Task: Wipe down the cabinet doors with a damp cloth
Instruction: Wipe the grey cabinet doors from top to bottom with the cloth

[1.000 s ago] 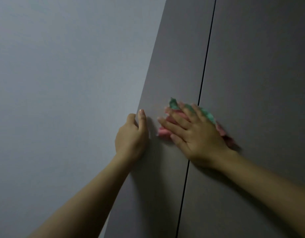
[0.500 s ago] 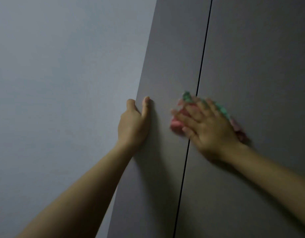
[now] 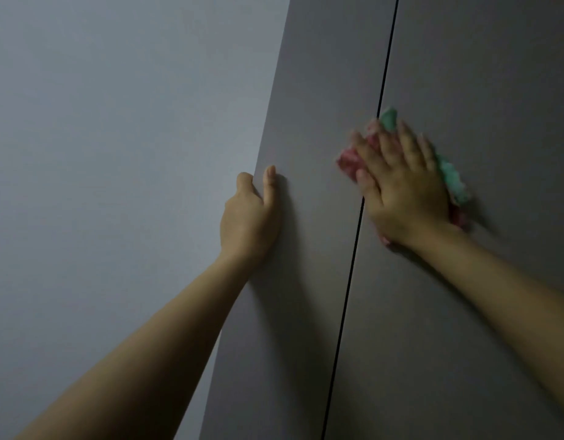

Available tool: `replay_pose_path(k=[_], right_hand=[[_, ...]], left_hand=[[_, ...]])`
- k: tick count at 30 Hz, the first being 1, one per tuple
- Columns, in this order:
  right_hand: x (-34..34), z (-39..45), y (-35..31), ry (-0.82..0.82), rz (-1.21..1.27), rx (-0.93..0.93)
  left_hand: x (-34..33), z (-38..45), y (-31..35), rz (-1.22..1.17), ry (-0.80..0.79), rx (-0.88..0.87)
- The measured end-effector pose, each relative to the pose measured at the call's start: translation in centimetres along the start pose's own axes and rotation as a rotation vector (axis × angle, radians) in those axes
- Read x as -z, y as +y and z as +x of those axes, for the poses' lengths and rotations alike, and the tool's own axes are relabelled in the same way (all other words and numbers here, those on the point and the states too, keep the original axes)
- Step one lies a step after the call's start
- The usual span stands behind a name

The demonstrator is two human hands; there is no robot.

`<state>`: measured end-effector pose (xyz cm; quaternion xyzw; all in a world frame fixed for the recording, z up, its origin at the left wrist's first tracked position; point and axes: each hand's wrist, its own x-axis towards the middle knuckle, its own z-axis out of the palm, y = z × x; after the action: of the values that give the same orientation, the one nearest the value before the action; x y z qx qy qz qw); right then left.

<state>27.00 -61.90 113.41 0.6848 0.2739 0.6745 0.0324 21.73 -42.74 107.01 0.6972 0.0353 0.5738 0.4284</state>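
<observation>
Two grey cabinet doors fill the right half, split by a thin dark gap: the left door (image 3: 309, 281) and the right door (image 3: 484, 74). My left hand (image 3: 249, 217) grips the left door's outer edge, thumb on the front face and fingers curled behind it. My right hand (image 3: 401, 188) lies flat with fingers spread on a crumpled pink and green cloth (image 3: 450, 173), pressing it against the doors just right of the gap. Most of the cloth is hidden under that hand.
A plain pale wall (image 3: 115, 154) fills the left half of the view, beside the cabinet's edge.
My right hand has slid the cloth up and to the right, from the left door across the gap onto the right door. My left hand keeps its hold on the door edge.
</observation>
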Motion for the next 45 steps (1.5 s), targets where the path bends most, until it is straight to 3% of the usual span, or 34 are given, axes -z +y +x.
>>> replay_pose_path(k=[2, 3, 6, 9, 12, 15, 20, 25, 29, 31, 33, 37, 38, 42, 45], right_hand=[[-0.6, 1.1, -2.1, 0.049, 0.041, -0.174], [-1.0, 0.4, -3.7, 0.062, 0.052, -0.151], [-1.8, -5.9, -7.3, 0.009, 0.098, 0.215], [-1.5, -9.5, -5.7, -0.071, 0.069, 0.489], [-1.2, -7.8, -5.1, -0.077, 0.047, 0.376], [-1.0, -6.5, -6.4, -0.083, 0.069, 0.187], [-1.2, -6.8, -6.1, -0.091, 0.065, 0.218], [-1.8, -7.1, -9.6, -0.041, 0.089, 0.047], [-3.8, -13.8, -11.2, -0.082, 0.194, 0.480], [-3.3, -14.3, -9.1, -0.069, 0.198, 0.554], [-2.6, -12.3, -8.0, -0.046, 0.148, 0.477], [-2.1, -8.2, -11.9, -0.013, 0.128, 0.063], [-2.4, -8.7, -13.0, -0.023, 0.136, 0.072], [-2.9, -13.6, -10.8, -0.061, 0.176, 0.416], [-1.7, -12.4, -6.5, -0.028, 0.122, 0.350]], left_hand=[[0.0, -0.1, 0.1, 0.003, -0.004, 0.013], [0.1, -0.1, 0.2, -0.004, -0.006, 0.016], [0.5, -0.6, 0.4, -0.074, -0.020, 0.039], [1.6, -2.1, 0.1, -0.094, -0.042, 0.008], [3.0, -3.4, -1.1, -0.193, -0.018, 0.003], [4.0, -4.4, -1.5, -0.488, -0.039, 0.165], [6.0, -6.0, -1.4, -0.759, -0.088, 0.336], [5.1, -7.6, -2.3, -0.679, -0.055, 0.265], [4.7, -8.5, -3.1, -0.791, -0.049, 0.337], [4.7, -9.2, -3.6, -0.744, -0.069, 0.319], [4.2, -10.0, -4.2, -0.655, -0.092, 0.289], [3.1, -10.9, -5.4, -0.563, -0.076, 0.288], [2.8, -11.0, -5.5, -0.546, -0.066, 0.285], [2.2, -11.1, -5.4, -0.599, -0.036, 0.293], [2.1, -11.3, -5.6, -0.508, -0.008, 0.262]])
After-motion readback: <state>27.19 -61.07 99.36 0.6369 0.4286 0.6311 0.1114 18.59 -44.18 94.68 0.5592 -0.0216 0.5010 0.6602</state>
